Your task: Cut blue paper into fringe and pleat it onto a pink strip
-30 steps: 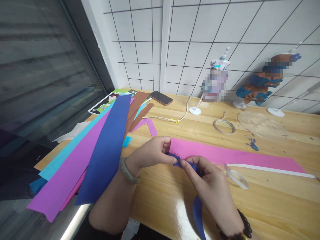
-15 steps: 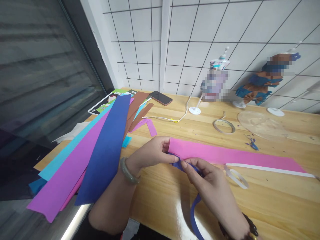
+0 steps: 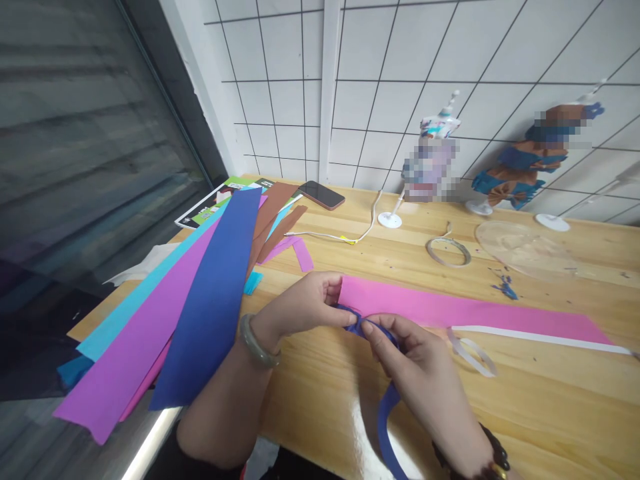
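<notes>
Between my two hands is a narrow blue strip, gathered along the near edge of a pink strip. My left hand pinches the left end of the pink strip together with the gathered blue, thumb on top. Just to its right, my right hand pinches the blue strip between thumb and forefinger. The blue strip's loose tail hangs in a curve below my right hand, past the table's front edge. A white tape band runs along the pink strip's near edge on the right, with a curled end.
Wide blue, purple and light-blue strips overhang the table's left side, beside brown pieces. A phone, a white cable, a tape roll and small stands with dressed figures sit toward the wall.
My right hand has shifted very slightly, and the blue strip's hanging tail has swung a little to the left. My left hand keeps its pinch in the same place.
</notes>
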`<state>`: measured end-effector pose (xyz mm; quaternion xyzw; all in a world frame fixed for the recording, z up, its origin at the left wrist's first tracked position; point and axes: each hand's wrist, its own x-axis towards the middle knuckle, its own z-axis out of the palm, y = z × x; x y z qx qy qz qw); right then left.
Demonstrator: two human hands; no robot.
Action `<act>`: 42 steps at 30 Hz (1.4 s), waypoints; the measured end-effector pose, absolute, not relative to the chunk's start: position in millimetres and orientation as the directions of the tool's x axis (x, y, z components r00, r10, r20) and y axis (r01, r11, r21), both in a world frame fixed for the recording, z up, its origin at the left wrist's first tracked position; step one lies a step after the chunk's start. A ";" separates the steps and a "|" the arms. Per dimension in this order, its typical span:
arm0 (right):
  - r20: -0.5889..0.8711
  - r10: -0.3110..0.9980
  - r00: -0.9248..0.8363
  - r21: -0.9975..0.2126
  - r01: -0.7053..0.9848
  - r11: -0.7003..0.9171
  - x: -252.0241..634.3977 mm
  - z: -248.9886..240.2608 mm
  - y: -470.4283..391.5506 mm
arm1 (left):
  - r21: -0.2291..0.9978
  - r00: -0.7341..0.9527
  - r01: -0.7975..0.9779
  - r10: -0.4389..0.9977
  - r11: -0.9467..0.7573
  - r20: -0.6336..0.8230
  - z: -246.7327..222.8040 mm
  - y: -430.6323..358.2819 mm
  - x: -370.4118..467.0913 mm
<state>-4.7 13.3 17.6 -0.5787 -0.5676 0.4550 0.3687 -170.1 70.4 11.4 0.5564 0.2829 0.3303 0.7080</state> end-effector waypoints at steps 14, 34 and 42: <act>-0.121 0.992 -0.034 -0.946 0.305 -0.105 -4.2 12.3 14.6 | 0.972 0.617 -0.146 0.785 0.184 -0.056 14.3 69.0 -168.4; -0.090 0.996 -0.017 -0.948 0.308 -0.080 -3.6 11.9 15.4 | 0.975 0.603 -0.115 0.794 0.188 -0.081 15.7 67.1 -166.7; -0.148 0.988 -0.054 -0.953 0.274 -0.128 -0.3 14.7 14.5 | 0.976 0.582 -0.130 0.811 0.173 -0.066 16.9 68.8 -165.9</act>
